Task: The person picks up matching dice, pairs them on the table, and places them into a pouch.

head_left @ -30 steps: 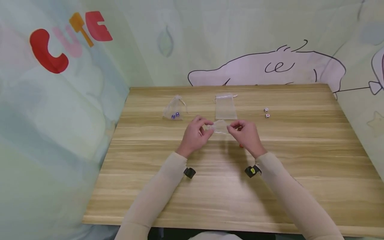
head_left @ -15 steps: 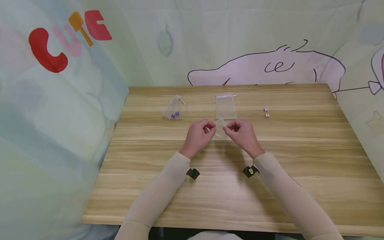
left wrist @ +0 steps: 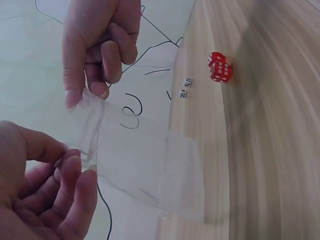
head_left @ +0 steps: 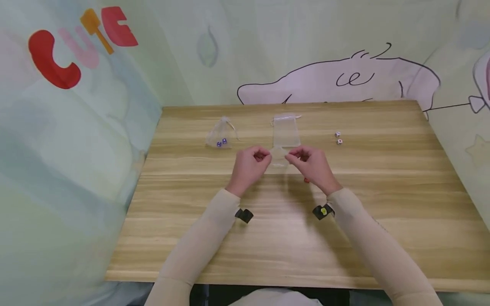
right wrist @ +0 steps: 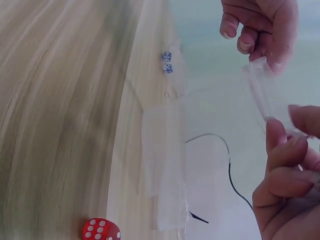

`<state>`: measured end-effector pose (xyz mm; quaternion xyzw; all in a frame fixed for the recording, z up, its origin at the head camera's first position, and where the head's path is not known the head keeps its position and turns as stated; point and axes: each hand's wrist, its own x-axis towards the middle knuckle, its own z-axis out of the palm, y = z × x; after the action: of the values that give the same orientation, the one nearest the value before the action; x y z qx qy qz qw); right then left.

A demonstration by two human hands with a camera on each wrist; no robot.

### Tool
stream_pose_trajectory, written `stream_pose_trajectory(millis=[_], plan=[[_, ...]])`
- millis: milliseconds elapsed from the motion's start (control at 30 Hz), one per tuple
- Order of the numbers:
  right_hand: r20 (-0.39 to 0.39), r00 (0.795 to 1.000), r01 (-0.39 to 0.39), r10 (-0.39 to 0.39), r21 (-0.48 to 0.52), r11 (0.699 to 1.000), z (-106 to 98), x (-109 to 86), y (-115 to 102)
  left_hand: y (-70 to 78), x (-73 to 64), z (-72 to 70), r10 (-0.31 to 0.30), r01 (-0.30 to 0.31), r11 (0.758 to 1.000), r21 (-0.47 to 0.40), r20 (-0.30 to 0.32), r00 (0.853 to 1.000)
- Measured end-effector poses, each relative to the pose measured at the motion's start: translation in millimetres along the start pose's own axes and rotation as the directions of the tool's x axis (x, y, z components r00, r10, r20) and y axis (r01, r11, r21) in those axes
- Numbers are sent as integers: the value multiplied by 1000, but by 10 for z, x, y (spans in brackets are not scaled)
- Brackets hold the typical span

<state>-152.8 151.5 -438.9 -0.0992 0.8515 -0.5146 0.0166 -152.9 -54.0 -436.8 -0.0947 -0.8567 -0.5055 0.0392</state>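
A sheer white mesh drawstring bag (left wrist: 145, 160) hangs above the table between my two hands. My left hand (head_left: 250, 167) pinches one side of its top edge between thumb and fingers. The opposite side of that edge is pinched by my right hand (head_left: 311, 167). In both wrist views the bag looks flat, with nothing visible inside. Red dice (left wrist: 220, 71) lie on the table below; in the head view my right hand partly covers them, leaving a bit of a red die (head_left: 306, 180) showing.
At the back left sits another mesh bag (head_left: 217, 132) with two blue dice (head_left: 224, 140) inside. A flat mesh bag (head_left: 286, 131) lies at the back centre. Two small white dice (head_left: 339, 141) rest to the right. The wooden table (head_left: 183, 238) meets a printed cloth backdrop (head_left: 183, 51).
My hands came closer together at the bag's top, then moved slightly apart again. Both still hold the bag. The head view has tilted slightly downward.
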Motion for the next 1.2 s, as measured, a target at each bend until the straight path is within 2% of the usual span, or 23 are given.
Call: stream_pose_trajectory(millis=[200, 333, 433, 533, 700, 867, 1200], plan=[[51, 999, 2, -10, 139, 990, -54, -11, 75, 46, 55, -7, -38, 38, 999, -7, -67, 997], [59, 998, -14, 5, 163, 987, -129, -28, 175, 65, 94, -38, -49, 48, 999, -14, -107, 993], [28, 999, -22, 20, 89, 996, -219, -55, 291, 79, 113, -61, -58, 57, 998, -8, -125, 990], [6, 999, -44, 45, -32, 999, -315, -100, 439, 95, 123, -79, -61, 62, 998, -2, -125, 990], [56, 987, -137, 151, -202, 970, -405, -207, 674, 110, 112, -96, -72, 73, 997, 4, -120, 990], [114, 973, -169, 201, -243, 955, -398, -285, 807, 97, 113, -88, -82, 83, 997, 1, -135, 987], [116, 965, -197, 237, -276, 941, -348, -311, 894, 85, 128, -86, -91, 92, 996, 5, -127, 988]])
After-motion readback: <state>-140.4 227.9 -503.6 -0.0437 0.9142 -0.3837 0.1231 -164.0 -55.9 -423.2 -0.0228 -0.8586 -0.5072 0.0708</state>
